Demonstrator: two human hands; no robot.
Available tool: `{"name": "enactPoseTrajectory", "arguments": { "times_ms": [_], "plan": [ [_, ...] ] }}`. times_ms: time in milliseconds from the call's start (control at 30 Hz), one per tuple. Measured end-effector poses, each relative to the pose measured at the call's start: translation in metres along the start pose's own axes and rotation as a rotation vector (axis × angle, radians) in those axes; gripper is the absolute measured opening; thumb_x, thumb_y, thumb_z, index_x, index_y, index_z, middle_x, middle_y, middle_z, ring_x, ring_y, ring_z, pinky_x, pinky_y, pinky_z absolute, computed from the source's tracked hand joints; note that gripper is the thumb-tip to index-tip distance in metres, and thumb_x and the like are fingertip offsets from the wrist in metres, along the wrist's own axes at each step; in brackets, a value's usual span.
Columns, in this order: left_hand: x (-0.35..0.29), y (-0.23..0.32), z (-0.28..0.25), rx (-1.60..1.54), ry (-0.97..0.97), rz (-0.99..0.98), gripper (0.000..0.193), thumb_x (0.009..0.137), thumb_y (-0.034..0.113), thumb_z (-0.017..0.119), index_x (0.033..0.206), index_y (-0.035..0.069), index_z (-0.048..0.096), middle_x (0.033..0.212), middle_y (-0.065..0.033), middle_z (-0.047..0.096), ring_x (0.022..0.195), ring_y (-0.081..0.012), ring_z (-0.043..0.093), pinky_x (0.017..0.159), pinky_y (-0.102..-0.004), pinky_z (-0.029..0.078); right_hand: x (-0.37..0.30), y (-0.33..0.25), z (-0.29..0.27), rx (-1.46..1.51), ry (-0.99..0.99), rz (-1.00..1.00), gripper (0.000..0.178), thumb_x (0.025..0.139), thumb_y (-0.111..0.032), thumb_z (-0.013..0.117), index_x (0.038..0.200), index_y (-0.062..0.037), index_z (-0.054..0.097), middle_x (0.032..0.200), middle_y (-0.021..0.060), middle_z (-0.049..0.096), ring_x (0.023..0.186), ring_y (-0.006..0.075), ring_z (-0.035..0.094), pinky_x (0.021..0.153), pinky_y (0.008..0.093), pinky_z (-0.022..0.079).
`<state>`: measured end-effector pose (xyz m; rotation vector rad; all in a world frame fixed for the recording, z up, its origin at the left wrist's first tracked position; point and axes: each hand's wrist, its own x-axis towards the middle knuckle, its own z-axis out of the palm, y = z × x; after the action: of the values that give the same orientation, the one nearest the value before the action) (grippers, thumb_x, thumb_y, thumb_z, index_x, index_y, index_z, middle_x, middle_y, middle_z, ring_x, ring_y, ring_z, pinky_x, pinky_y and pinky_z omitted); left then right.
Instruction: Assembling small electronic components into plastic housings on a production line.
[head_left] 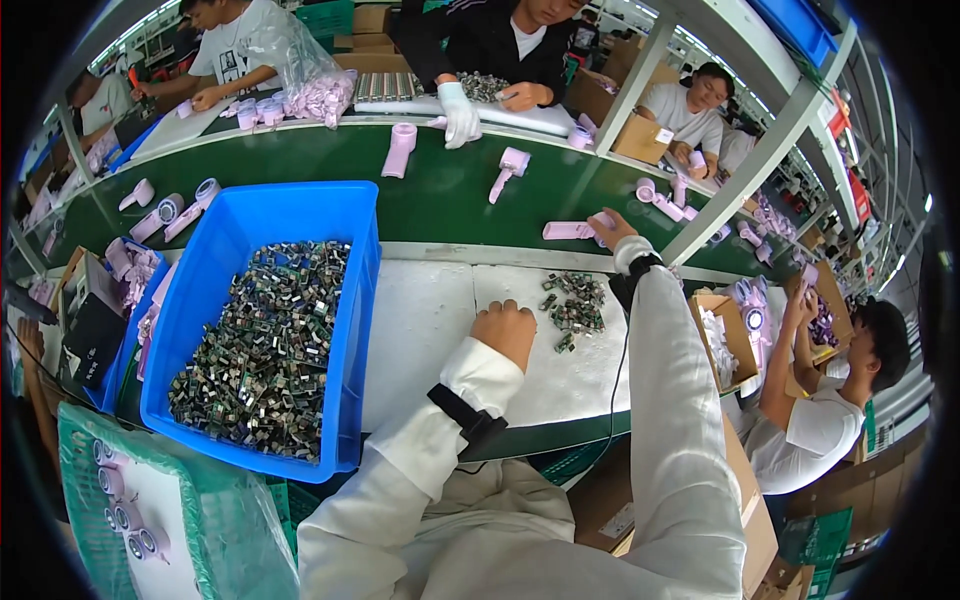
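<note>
My right hand point(614, 230) is stretched far across to the green belt point(440, 222), its fingers at the round end of a lilac fan casing point(566, 230). That casing lies along the belt's near edge, its handle pointing left, probably so that I can get at it without leaning over. The fingers bend over the round end, but at this distance and angle I can't tell whether they are pinching it or only touching.

My left hand point(503, 333) rests on the white worktop point(415, 345), knuckles up and fingers curled under; I can't tell whether anything is tucked inside them. Just to its right is a small heap of circuit boards point(575, 312), loose on the worktop, presumably spread there because single boards are easier to pick up than from a deep load.

The main load of boards point(262, 350) sits in the big blue tub point(295, 210) at my left, whose high walls seem to keep them together. Further lilac casings point(400, 150) lie apart along the belt, beyond the worktop.
</note>
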<state>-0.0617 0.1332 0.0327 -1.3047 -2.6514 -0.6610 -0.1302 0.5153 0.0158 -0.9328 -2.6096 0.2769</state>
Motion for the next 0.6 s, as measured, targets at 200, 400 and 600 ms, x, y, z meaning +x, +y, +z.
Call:
{"name": "enactPoseTrajectory", "arguments": {
  "times_ms": [200,400,600],
  "plan": [
    [-0.051,-0.023,-0.027,-0.018,0.05,-0.113,0.012,0.083,0.006,0.06,0.092,0.001,0.068,0.095,-0.0175,0.066,0.089,-0.0361,0.065,0.079,-0.0431,0.056,-0.024,-0.011,-0.035,0.329,-0.214,0.102,0.072,0.075,-0.059,0.076,0.131,-0.0164,0.062,0.095,0.0143,0.073,0.081,0.0219,0.072,0.074,0.0329,0.057],
    [-0.105,-0.046,-0.035,-0.098,0.333,-0.206,0.015,0.09,0.009,0.063,0.099,-0.001,0.068,0.101,-0.0186,0.065,0.089,-0.0381,0.065,0.079,-0.044,0.054,-0.098,-0.095,-0.11,0.693,-0.189,-0.166,0.06,0.077,-0.053,0.075,0.117,-0.0078,0.071,0.081,0.0123,0.072,0.072,0.0179,0.07,0.065,0.0318,0.054],
    [-0.134,-0.048,-0.031,-0.144,0.528,-0.168,0.018,0.093,0.011,0.064,0.105,-0.002,0.069,0.104,-0.0191,0.065,0.089,-0.0365,0.066,0.078,-0.0391,0.054,-0.229,-0.136,-0.155,0.305,-0.44,-0.737,0.05,0.075,-0.044,0.074,0.103,-0.002,0.073,0.081,0.0152,0.071,0.072,0.0292,0.069,0.072,0.0353,0.056]
  ]
}}
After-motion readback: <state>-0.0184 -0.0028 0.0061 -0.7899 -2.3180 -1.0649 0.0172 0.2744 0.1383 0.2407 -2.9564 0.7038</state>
